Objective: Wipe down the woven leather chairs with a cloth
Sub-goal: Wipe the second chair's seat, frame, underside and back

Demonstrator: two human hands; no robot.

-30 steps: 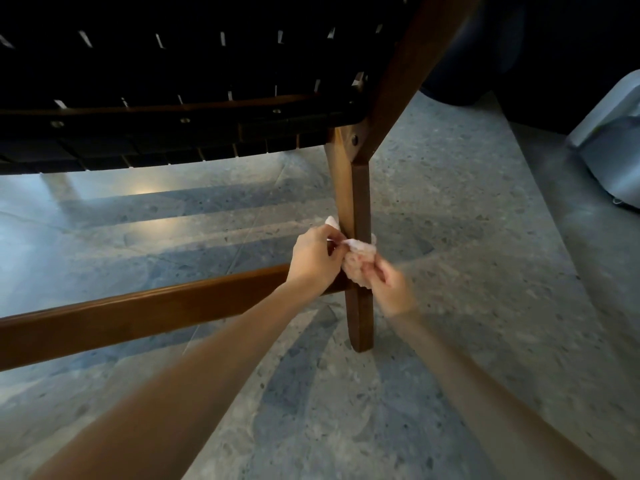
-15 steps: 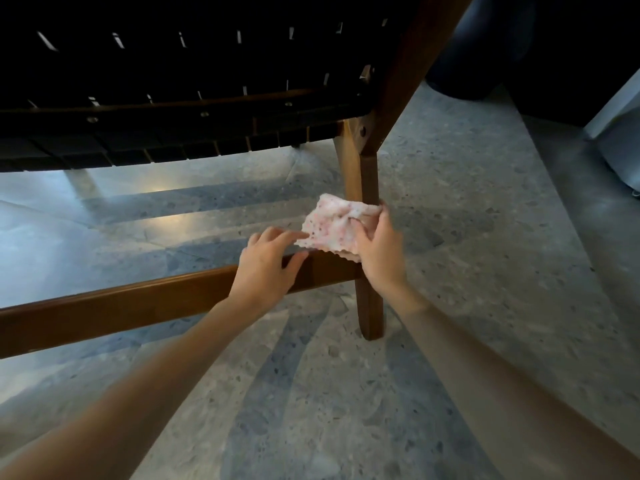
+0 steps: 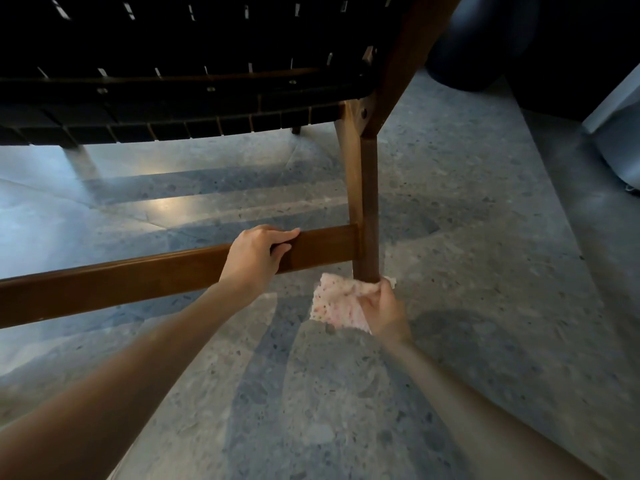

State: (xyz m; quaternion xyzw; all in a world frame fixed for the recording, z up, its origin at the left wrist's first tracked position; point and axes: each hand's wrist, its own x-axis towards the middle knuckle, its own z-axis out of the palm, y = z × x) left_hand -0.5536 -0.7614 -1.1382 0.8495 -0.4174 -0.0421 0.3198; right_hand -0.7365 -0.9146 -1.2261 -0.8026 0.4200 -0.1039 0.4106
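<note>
A chair with a black woven leather seat [image 3: 180,74] and a brown wooden frame fills the upper half of the head view. Its right leg [image 3: 363,188] comes down to the floor, and a wooden crossbar [image 3: 121,278] runs left from it. My left hand [image 3: 258,252] grips the crossbar near the leg, fingers over the top, thumb on the front face. My right hand [image 3: 382,308] holds a pink-dotted white cloth [image 3: 337,301], wrapped around the foot of the leg. The cloth hides the leg's bottom end.
Grey speckled stone floor [image 3: 467,237] spreads all around under the chair. A dark rounded object [image 3: 464,67] stands behind the chair at upper right. A pale grey object [image 3: 620,133] sits at the right edge.
My right hand has carried the cloth down from above the crossbar joint to the foot of the leg. My left hand has let go of the cloth and taken hold of the crossbar.
</note>
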